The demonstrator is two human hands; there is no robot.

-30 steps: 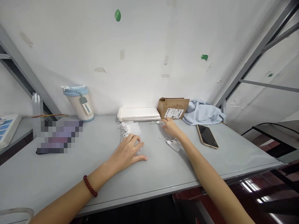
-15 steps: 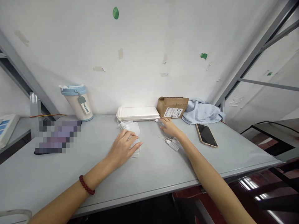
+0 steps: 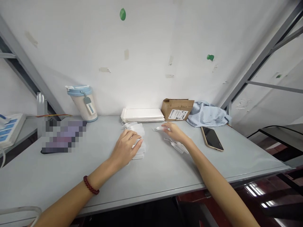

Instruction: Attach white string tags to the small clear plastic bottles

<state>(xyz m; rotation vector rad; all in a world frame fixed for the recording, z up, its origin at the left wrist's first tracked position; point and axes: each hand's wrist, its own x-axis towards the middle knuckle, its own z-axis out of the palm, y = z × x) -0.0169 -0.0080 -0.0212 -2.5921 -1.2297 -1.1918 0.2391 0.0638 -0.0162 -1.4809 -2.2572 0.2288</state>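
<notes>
My left hand (image 3: 125, 146) lies over a row of overlapping white translucent tags with thin strings (image 3: 138, 127), its thumb and fingers apart. Part of that row is hidden under the palm. In my right hand (image 3: 175, 130), thumb and fingertips pinch one small whitish tag with a thin string (image 3: 161, 128), held just above the table in front of the brown box. Below my right wrist lies a small loose bunch of similar stringed tags (image 3: 178, 146), partly covered by the forearm.
A stack of flat white packets (image 3: 143, 114) stands against the wall, beside a brown cardboard box (image 3: 177, 108). To the right are a light blue cloth (image 3: 207, 114) and a phone (image 3: 212, 138). A lidded tumbler (image 3: 82, 104) and a blurred-out flat object (image 3: 65, 137) occupy the left.
My right hand has drawn back slightly from the white packets with a tag between its fingers. My left hand stays over the row of tags. The view has shifted a little.
</notes>
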